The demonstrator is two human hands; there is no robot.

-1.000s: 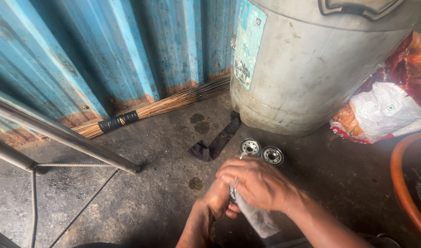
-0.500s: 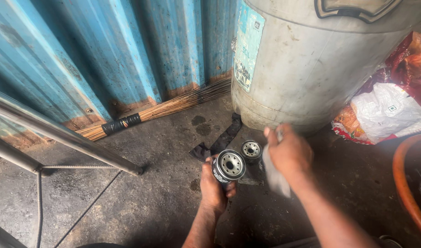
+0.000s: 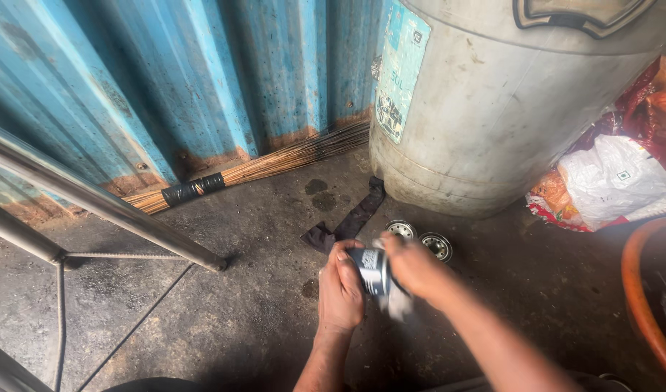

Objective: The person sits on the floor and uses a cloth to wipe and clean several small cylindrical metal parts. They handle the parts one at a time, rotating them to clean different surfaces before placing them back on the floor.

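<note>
Filter canister (image 3: 369, 268) sits gripped in my left hand (image 3: 340, 287) again as my right hand (image 3: 414, 267), clutching the rag (image 3: 398, 303), has returned to wipe its side.

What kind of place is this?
Probably a small garage or repair shed: oil-stained concrete floor, blue corrugated metal wall, a big grimy drum, and round metal filters lying near the hands.

The small canister (image 3: 370, 270) in hand looks like glossy dark metal, the rag (image 3: 398, 303) against it soft grey cloth, the floor (image 3: 224, 319) rough stained concrete, the wall (image 3: 202, 80) corrugated painted metal rusting low, and the drum (image 3: 493, 109) matt scuffed plastic.
</note>
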